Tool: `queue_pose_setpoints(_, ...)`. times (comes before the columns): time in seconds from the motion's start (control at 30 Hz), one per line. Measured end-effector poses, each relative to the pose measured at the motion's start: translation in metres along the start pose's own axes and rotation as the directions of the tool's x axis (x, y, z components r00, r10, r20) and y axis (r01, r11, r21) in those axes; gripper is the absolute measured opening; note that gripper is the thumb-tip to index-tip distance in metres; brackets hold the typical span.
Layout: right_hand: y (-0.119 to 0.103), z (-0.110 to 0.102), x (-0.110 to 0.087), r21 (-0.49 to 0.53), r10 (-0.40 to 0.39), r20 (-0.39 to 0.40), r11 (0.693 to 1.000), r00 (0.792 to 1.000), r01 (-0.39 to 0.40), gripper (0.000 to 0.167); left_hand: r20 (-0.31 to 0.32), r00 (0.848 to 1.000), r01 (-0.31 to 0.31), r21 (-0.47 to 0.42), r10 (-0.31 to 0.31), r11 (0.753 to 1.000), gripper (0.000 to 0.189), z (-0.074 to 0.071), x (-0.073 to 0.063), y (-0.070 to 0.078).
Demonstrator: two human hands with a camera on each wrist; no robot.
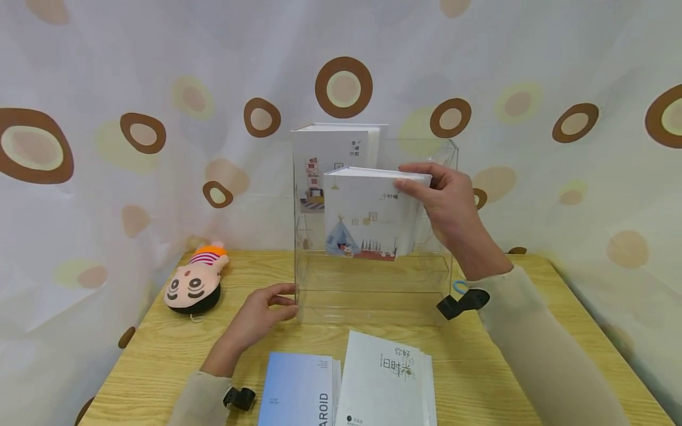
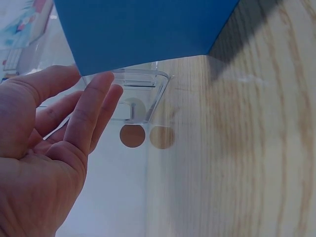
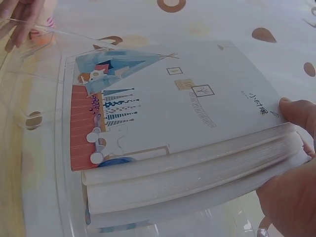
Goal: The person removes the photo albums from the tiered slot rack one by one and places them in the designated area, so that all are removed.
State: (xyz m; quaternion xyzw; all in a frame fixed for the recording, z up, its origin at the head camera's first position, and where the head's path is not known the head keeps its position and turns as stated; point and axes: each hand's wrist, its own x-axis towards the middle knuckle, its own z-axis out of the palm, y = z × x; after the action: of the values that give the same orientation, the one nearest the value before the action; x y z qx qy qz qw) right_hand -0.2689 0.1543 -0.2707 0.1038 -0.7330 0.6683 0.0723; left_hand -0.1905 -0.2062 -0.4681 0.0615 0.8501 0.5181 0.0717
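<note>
My right hand [image 1: 453,201] pinches a thick white photo album [image 1: 362,219] by its upper right corner, thumb on the front cover. A blue tent and small framed pictures decorate that cover, as the album [image 3: 197,98] shows in the right wrist view. It is held upright at the front of a clear acrylic rack [image 1: 373,307], partly over another white album [image 1: 338,148] standing in the rack's upper left. My left hand [image 1: 261,316] rests against the rack's lower left side. In the left wrist view the fingers [image 2: 81,118] are extended beside the clear plastic.
On the wooden table [image 1: 495,355], a blue album [image 1: 295,387] and a white album with dark lettering [image 1: 386,384] lie side by side in front of the rack. A plush doll [image 1: 197,281] lies at the left. A patterned curtain [image 1: 405,65] hangs behind.
</note>
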Motion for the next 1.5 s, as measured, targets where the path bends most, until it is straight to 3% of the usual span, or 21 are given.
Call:
queue_pose_setpoints(0.67, 0.016, -0.036, -0.032, -0.183, 0.020, 0.007, 0.983, 1.000, -0.019, 0.041, -0.003, 1.000, -0.023, 0.018, 0.023, 1.000, 0.055, -0.004, -0.001, -0.002)
queue_pose_setpoints(0.93, 0.019, -0.052, -0.057, -0.228, 0.062, -0.014, 0.972, 0.998, -0.063, 0.038, 0.010, 0.999, -0.034, -0.006, 0.034, 0.999, 0.055, -0.003, -0.002, -0.003)
queue_pose_setpoints(1.07, 0.020, -0.063, -0.073, -0.206, 0.065, -0.027, 0.976, 0.998, -0.069, 0.031, 0.010, 0.999, -0.036, -0.001, 0.036, 0.999, 0.055, -0.003, -0.002, -0.002)
queue_pose_setpoints(1.3, 0.024, -0.085, -0.099, -0.034, 0.079, -0.029, 0.996, 0.996, -0.080, 0.024, 0.013, 0.999, -0.029, -0.004, 0.029, 1.000, 0.055, -0.002, -0.001, -0.001)
queue_pose_setpoints(1.5, 0.034, -0.104, -0.119, -0.014, 0.098, -0.039, 0.995, 0.994, -0.099, 0.024, 0.025, 0.999, -0.024, -0.018, 0.025, 1.000, 0.055, 0.000, 0.000, -0.001)
